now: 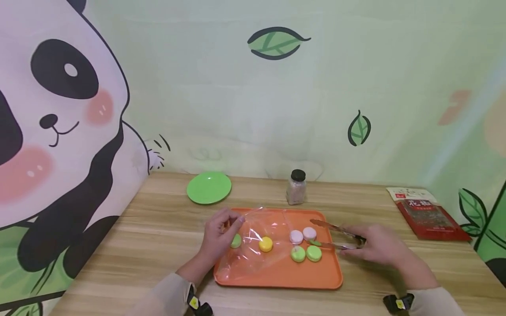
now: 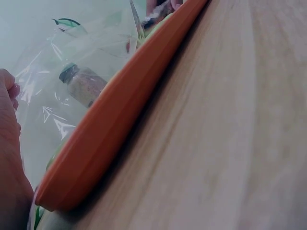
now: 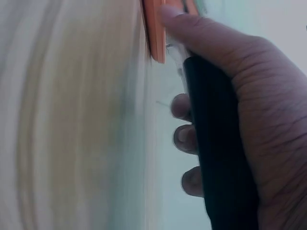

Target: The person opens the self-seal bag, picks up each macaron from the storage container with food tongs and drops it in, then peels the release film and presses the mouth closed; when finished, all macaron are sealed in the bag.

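In the head view my left hand (image 1: 219, 235) pinches the edge of a clear plastic bag (image 1: 253, 265) spread over the left half of an orange tray (image 1: 288, 281). A yellow macaron (image 1: 265, 244) and a green macaron (image 1: 236, 241) show through or beside the film. My right hand (image 1: 379, 245) grips metal tongs (image 1: 330, 227), whose arms stand apart over the tray's right side. Near the tips lie two pale pink macarons (image 1: 296, 237) and two green macarons (image 1: 314, 253). The right wrist view shows fingers wrapped round the black tong handle (image 3: 216, 143).
A green plate (image 1: 208, 188) lies at the back left of the wooden table (image 1: 138, 245). Behind the tray stands a black-lidded jar (image 1: 296, 188). A red and white packet (image 1: 431, 217) lies at the far right, near the panda-printed backdrop (image 1: 221, 87).
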A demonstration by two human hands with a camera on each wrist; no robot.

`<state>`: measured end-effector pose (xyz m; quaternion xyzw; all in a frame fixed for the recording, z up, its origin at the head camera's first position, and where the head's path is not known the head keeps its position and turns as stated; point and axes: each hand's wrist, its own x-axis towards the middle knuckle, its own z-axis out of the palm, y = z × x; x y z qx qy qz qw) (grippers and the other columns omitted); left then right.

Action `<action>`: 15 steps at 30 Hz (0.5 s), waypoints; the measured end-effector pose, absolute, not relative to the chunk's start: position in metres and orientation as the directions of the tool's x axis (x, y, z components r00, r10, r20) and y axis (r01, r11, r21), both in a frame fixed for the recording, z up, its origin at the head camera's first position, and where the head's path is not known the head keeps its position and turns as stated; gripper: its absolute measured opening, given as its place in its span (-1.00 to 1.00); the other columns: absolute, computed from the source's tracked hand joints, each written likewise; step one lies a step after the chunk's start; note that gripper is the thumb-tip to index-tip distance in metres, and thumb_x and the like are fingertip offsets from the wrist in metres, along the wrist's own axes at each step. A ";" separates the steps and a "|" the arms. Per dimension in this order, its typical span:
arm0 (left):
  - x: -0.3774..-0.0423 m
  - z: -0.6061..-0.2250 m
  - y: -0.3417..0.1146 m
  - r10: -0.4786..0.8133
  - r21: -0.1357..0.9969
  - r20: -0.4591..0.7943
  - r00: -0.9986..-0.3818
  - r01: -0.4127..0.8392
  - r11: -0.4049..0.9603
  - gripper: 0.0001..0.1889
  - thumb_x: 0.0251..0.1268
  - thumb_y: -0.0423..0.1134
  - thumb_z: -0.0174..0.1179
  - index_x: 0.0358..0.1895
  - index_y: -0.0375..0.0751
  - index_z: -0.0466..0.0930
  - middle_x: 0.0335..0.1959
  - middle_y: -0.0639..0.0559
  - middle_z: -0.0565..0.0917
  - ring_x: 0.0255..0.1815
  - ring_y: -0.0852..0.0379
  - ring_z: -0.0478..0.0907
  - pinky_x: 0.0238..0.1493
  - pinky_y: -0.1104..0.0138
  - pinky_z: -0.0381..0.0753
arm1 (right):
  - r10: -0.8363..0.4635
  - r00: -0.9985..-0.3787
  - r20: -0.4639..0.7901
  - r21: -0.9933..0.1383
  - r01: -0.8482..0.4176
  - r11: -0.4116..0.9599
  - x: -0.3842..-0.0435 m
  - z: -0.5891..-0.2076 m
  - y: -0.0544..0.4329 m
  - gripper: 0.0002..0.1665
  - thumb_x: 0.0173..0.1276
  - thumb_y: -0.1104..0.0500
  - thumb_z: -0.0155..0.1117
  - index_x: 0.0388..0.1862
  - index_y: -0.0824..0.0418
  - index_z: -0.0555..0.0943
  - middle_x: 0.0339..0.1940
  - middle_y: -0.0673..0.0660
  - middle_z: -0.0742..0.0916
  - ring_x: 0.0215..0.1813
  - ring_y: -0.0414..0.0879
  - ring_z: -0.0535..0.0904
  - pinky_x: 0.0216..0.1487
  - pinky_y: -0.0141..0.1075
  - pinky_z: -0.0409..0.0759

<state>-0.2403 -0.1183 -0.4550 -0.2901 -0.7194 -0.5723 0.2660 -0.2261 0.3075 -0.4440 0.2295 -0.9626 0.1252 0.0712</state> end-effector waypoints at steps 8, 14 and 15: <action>-0.238 -0.453 -0.120 0.113 0.664 0.717 -0.688 0.723 0.189 -0.88 0.24 -0.57 0.29 -0.37 -0.30 0.65 -0.53 -0.04 0.51 -0.47 0.13 0.38 -0.50 0.19 0.39 | -0.437 -0.865 0.247 -0.207 -0.488 0.848 -0.226 -0.447 0.303 -0.42 0.15 -0.38 0.43 0.07 -0.14 0.74 -0.46 -0.30 0.62 -0.50 -0.36 0.37 -0.54 -0.36 0.31; -0.244 -0.461 -0.120 0.112 0.664 0.716 -0.689 0.722 0.194 -0.89 0.26 -0.55 0.28 -0.36 -0.28 0.66 -0.53 -0.06 0.52 -0.47 0.09 0.38 -0.49 0.12 0.39 | -0.342 -0.872 0.351 -0.364 -0.463 0.808 -0.228 -0.458 0.311 -0.47 0.17 -0.22 0.52 0.08 -0.04 0.75 -0.24 -0.13 0.77 -0.38 -0.28 0.52 -0.36 -0.26 0.53; -0.247 -0.465 -0.121 0.112 0.663 0.717 -0.688 0.722 0.195 -0.89 0.27 -0.53 0.29 -0.36 -0.26 0.66 -0.52 -0.04 0.52 -0.46 0.09 0.38 -0.49 0.15 0.39 | -0.345 -0.864 0.367 -0.371 -0.476 0.797 -0.229 -0.461 0.312 -0.46 0.16 -0.19 0.54 0.08 -0.02 0.75 -0.21 -0.11 0.79 -0.35 -0.28 0.56 -0.33 -0.24 0.56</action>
